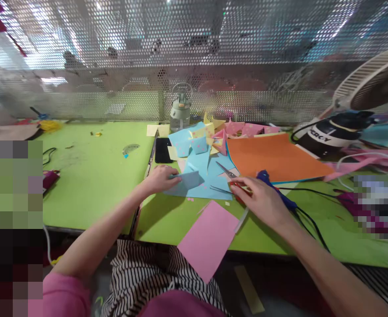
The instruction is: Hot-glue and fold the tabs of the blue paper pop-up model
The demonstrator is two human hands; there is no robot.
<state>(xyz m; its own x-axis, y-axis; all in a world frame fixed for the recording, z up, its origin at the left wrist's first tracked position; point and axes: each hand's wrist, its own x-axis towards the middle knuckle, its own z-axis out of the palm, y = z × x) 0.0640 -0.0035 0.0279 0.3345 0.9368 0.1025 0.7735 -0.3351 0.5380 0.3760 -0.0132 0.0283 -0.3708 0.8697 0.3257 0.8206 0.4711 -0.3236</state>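
Note:
Between the fingers of my left hand [162,179] is a small light-blue paper piece [190,180], its free end pointing right. My right hand [261,197] grips red-handled scissors [232,180]; their blades are spread apart and point left, a little to the right of the blue piece. Under and behind both hands lie more light-blue paper sheets [213,189]. A pink paper sheet [208,242] hangs over the table's front edge. A blue glue gun [281,193] with a black cord rests by my right wrist.
Behind the hands are folded dotted paper pieces [198,144], a black phone [164,150] and a clear bottle [180,113]. Orange sheets [269,156] lie to the right, near a black bottle [332,134] and a fan [372,79]. A perforated metal screen [131,83] closes off the back.

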